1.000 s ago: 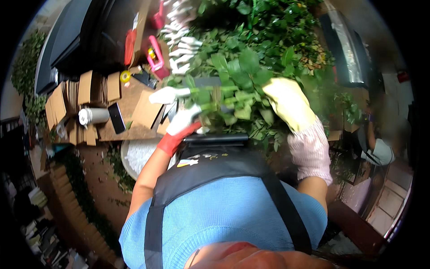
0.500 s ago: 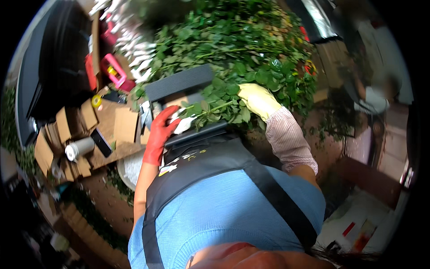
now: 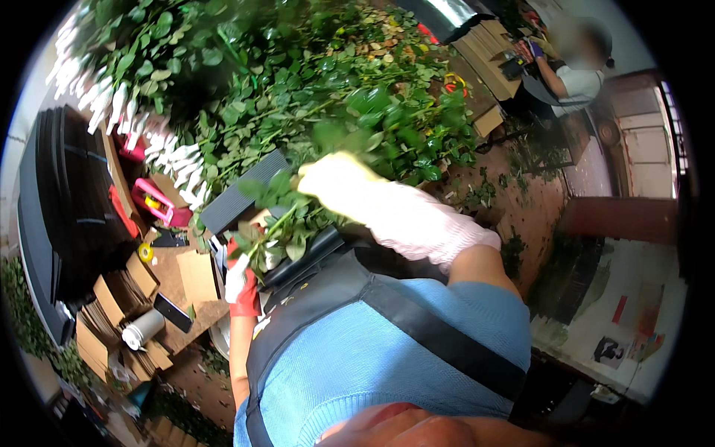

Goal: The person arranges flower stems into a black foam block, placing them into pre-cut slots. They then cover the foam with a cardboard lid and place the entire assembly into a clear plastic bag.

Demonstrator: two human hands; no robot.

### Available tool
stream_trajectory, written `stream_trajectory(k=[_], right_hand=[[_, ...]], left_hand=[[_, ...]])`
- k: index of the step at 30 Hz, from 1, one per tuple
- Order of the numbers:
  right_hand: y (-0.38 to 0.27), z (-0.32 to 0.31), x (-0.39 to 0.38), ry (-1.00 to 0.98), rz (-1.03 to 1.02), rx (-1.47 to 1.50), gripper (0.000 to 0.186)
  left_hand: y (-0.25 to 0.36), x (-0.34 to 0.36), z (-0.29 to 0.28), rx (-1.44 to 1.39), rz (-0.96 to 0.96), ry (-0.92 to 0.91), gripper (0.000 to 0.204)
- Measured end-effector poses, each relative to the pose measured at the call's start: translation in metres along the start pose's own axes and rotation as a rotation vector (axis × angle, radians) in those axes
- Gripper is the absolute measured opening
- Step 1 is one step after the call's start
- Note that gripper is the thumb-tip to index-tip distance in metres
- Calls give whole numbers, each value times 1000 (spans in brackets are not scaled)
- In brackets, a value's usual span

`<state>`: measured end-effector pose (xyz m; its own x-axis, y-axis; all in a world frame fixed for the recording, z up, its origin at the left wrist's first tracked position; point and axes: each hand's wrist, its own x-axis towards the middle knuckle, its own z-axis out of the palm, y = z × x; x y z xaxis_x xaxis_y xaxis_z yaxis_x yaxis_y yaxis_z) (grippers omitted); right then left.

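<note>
My left hand [image 3: 244, 292], in a red glove, is closed around the head end of a few leafy rose stems [image 3: 287, 223]. A white-wrapped bud [image 3: 237, 274] shows at its fingers; leaves cover part of the hand. My right hand [image 3: 331, 179], in a pale yellow glove with a striped sleeve, is curled at the leafy other end of these stems, somewhat blurred, its fingertips hidden. Beneath the stems stands a grey ribbed stand [image 3: 244, 192], partly covered by leaves. Beyond my hands lies a large heap of roses [image 3: 298, 104], their white-wrapped heads [image 3: 112, 100] toward the left.
Left on the wooden table [image 3: 177, 272] are folded cardboard pieces [image 3: 112, 302], a phone [image 3: 173, 313], a white cylinder [image 3: 143, 329], yellow tape [image 3: 145, 253] and a pink holder [image 3: 158, 203]. Black sheets [image 3: 71, 186] stack behind. A co-worker [image 3: 577, 78] is at far right beside cardboard [image 3: 488, 56].
The view has swung, and table and heap sit differently in it. My right hand has come left, nearer my left hand, with the leafy stems between them. A co-worker shows more clearly.
</note>
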<state>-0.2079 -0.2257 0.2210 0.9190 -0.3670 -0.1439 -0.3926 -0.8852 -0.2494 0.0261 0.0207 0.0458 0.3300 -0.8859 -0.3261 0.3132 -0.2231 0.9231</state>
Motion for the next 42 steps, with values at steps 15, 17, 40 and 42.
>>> stream_trajectory(k=[15, 17, 40, 42], right_hand=[[40, 76, 31, -436, 327, -109, 27], [46, 75, 26, -474, 168, -114, 29], [97, -56, 58, 547, -183, 391, 40], [87, -56, 22, 386, -148, 447, 41]], left_hand=[[-6, 4, 22, 441, 176, 174, 64], [-2, 4, 21, 451, 204, 133, 61], [20, 5, 35, 554, 149, 140, 58], [20, 5, 38, 410, -138, 144, 54]])
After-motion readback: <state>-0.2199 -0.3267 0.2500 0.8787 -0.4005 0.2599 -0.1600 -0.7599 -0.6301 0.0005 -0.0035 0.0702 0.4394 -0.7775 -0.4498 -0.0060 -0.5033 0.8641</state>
